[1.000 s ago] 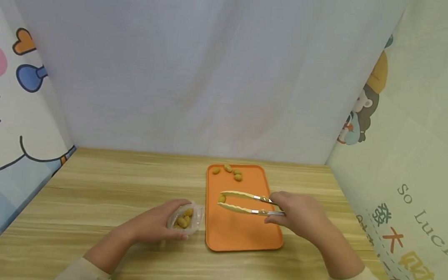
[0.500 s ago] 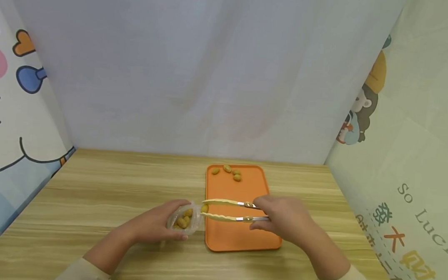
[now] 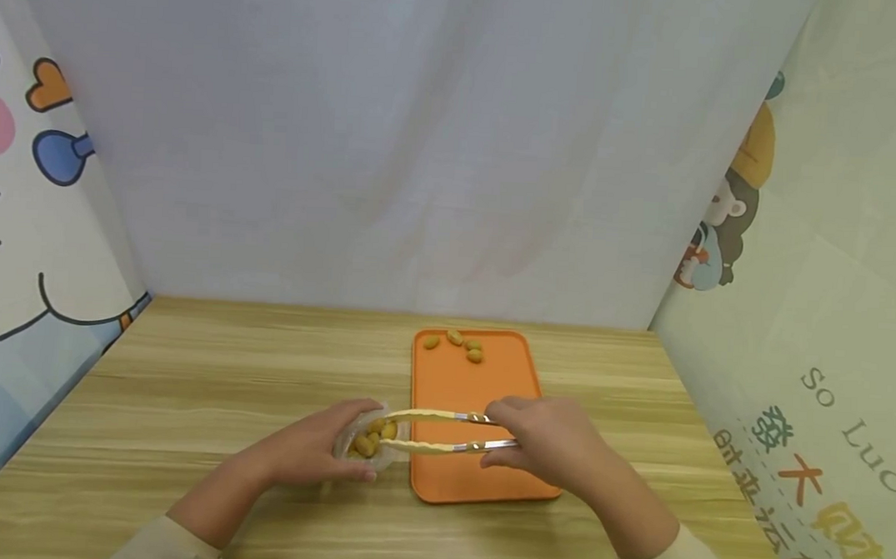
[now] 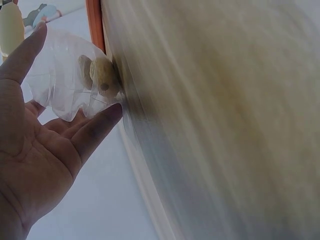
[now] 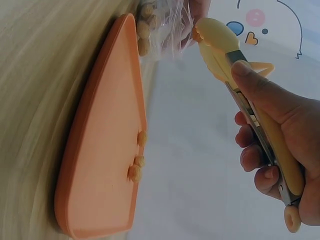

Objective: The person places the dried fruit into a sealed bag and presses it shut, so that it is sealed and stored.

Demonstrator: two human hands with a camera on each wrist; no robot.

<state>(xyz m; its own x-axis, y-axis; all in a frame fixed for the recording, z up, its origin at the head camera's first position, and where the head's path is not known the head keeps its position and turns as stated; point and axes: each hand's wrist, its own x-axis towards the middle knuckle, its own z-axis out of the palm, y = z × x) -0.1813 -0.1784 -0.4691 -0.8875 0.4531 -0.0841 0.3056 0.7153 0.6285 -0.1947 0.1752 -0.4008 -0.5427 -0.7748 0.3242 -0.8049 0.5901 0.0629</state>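
My left hand (image 3: 321,445) holds a clear plastic bag (image 4: 62,75) round its sides, thumb and fingers spread about it. Several small yellow-brown oval fruits (image 3: 366,445) lie inside. In my right hand (image 3: 546,442) I grip tongs (image 5: 255,112) with cream scalloped heads and metal arms. One more fruit (image 3: 389,429) sits between the tong tips, over the bag's mouth in the head view. To the right of the bag lies an orange tray (image 3: 477,472), with several of the same fruits (image 3: 474,356) near its far edge.
The wood-grain table (image 3: 212,361) carries bag and tray. A pale curtain (image 3: 394,144) hangs behind it. Printed cloths stand on both sides, with cartoon figures on the left cloth (image 3: 82,238) and lettering on the right one (image 3: 829,313).
My right hand has carried the tongs and the fruit leftward, from over the tray to over the bag's mouth. The left hand and bag have stayed in place.
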